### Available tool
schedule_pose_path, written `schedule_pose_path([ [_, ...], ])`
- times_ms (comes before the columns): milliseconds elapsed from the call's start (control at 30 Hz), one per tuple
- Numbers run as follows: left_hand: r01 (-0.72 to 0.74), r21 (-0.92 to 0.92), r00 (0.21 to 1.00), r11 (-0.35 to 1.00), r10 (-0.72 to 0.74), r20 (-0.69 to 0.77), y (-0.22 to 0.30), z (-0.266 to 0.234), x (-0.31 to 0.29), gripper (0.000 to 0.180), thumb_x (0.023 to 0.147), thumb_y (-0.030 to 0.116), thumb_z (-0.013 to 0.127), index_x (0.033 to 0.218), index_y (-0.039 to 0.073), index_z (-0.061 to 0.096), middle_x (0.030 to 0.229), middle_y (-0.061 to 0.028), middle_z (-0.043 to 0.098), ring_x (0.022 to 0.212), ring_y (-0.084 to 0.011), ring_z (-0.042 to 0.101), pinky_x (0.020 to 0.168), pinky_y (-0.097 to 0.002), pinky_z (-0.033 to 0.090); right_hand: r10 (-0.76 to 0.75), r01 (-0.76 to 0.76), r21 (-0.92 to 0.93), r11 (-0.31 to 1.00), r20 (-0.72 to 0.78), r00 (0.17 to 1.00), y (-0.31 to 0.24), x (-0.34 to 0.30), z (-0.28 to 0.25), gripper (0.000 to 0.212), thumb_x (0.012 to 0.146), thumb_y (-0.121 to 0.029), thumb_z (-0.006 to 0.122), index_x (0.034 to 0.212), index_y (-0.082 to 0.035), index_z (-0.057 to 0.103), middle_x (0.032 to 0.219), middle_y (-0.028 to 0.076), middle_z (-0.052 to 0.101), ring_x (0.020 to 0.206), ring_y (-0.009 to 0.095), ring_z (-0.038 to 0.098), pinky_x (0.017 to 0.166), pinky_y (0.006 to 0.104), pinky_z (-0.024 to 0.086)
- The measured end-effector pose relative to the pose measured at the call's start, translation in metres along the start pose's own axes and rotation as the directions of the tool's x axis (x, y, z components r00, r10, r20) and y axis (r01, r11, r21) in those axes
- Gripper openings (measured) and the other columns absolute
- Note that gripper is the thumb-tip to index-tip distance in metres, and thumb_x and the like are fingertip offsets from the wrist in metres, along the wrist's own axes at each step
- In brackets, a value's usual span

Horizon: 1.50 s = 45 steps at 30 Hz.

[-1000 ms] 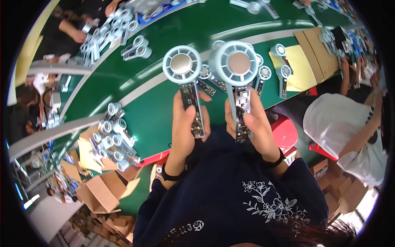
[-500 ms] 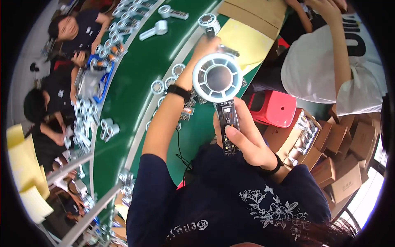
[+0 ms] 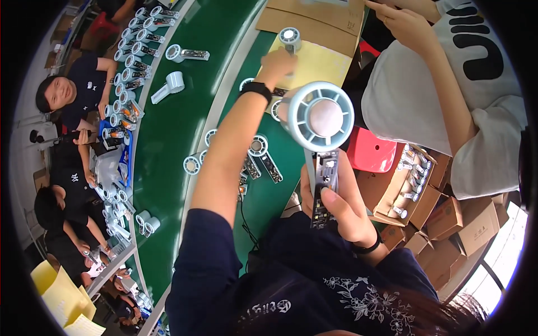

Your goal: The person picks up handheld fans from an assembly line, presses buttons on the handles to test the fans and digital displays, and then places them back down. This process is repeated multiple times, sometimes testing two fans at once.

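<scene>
Close in front of me, my right hand (image 3: 350, 204) grips the handle of a light blue handheld fan (image 3: 348, 120). Its round, spoked head points up, and the handle is uncovered, with a black circuit board (image 3: 324, 185) showing under my thumb. Farther off, my left hand (image 3: 278, 67) is closed round the handle of another handheld fan (image 3: 290, 36), over a yellow sheet (image 3: 319, 64). Several more fans (image 3: 259, 145) with bare boards lie on the green table below my left forearm, partly hidden by it.
A green conveyor belt (image 3: 179, 126) runs along my left, carrying a few fans, with rows of fans (image 3: 137, 64) and co-workers beyond it. Brown cardboard (image 3: 314, 19) lies at the far end. On the right are a red stool (image 3: 372, 151), a box of parts (image 3: 412, 179) and a person in grey.
My view has shifted. Both hands still hold their fans; the left one's fan now stands over the yellow sheet, and the right one's head has turned slightly, showing more of its side.
</scene>
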<state>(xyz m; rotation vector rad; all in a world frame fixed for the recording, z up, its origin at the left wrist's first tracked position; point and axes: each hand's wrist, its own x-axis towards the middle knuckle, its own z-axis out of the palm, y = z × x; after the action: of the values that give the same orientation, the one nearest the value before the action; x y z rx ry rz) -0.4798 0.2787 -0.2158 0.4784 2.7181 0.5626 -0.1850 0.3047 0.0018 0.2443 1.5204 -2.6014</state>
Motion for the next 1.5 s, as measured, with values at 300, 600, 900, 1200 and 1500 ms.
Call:
schedule_pose_path([
  [300, 0.118, 0.295, 0.944, 0.948, -0.016, -0.329, -0.215, -0.170, -0.022, 0.031, 0.079, 0.033, 0.051, 0.096, 0.010, 0.062, 0.092, -0.0160, 0.065, 0.088, -0.0384, 0.061, 0.075, -0.0477, 0.049, 0.091, -0.089, -0.016, 0.996, 0.185, 0.979, 0.012, 0.049, 0.019, 0.060, 0.088, -0.024, 0.047, 0.134, 0.004, 0.018, 0.091, 0.011, 0.047, 0.067, 0.014, 0.047, 0.061, 0.0263, 0.041],
  [600, 0.299, 0.549, 0.936, 0.781, -0.127, -0.329, -0.419, -0.171, -0.157, 0.067, 0.065, 0.018, 0.066, 0.127, 0.014, 0.042, 0.116, -0.0090, 0.057, 0.107, -0.0349, 0.053, 0.091, -0.0428, 0.044, 0.168, -0.150, -0.079, 0.986, 0.329, 0.929, 0.035, 0.077, 0.054, 0.061, 0.088, -0.021, 0.048, 0.135, 0.004, 0.017, 0.094, 0.011, 0.047, 0.068, 0.014, 0.048, 0.062, 0.0261, 0.041],
  [900, 0.188, 0.294, 0.982, 0.937, -0.186, -0.032, -0.453, -0.134, -0.178, 0.063, 0.064, 0.010, 0.066, 0.124, 0.012, 0.046, 0.113, -0.0097, 0.053, 0.110, -0.0305, 0.050, 0.085, -0.0416, 0.046, 0.126, -0.099, -0.088, 0.991, 0.395, 0.910, 0.049, 0.093, 0.079, 0.063, 0.088, -0.021, 0.048, 0.136, 0.003, 0.015, 0.095, 0.011, 0.048, 0.068, 0.014, 0.048, 0.064, 0.0266, 0.042],
  [1200, 0.208, 0.284, 0.951, 0.936, -0.126, -0.283, -0.434, -0.106, -0.193, 0.044, 0.068, 0.009, 0.065, 0.110, 0.009, 0.050, 0.106, -0.0117, 0.052, 0.101, -0.0328, 0.051, 0.080, -0.0429, 0.046, 0.131, -0.088, -0.123, 0.988, 0.402, 0.906, 0.051, 0.083, 0.083, 0.065, 0.087, -0.019, 0.048, 0.137, 0.002, 0.013, 0.098, 0.011, 0.048, 0.068, 0.014, 0.048, 0.068, 0.0274, 0.043],
  [1500, 0.227, 0.253, 0.824, 0.940, -0.047, -0.565, -0.393, -0.112, -0.201, 0.048, 0.067, 0.012, 0.068, 0.112, 0.009, 0.050, 0.107, -0.0102, 0.052, 0.107, -0.0322, 0.048, 0.086, -0.0423, 0.043, 0.166, -0.134, -0.105, 0.985, 0.425, 0.890, 0.049, 0.071, 0.084, 0.064, 0.088, -0.015, 0.046, 0.138, 0.004, 0.010, 0.104, 0.014, 0.049, 0.072, 0.014, 0.050, 0.069, 0.0278, 0.043],
])
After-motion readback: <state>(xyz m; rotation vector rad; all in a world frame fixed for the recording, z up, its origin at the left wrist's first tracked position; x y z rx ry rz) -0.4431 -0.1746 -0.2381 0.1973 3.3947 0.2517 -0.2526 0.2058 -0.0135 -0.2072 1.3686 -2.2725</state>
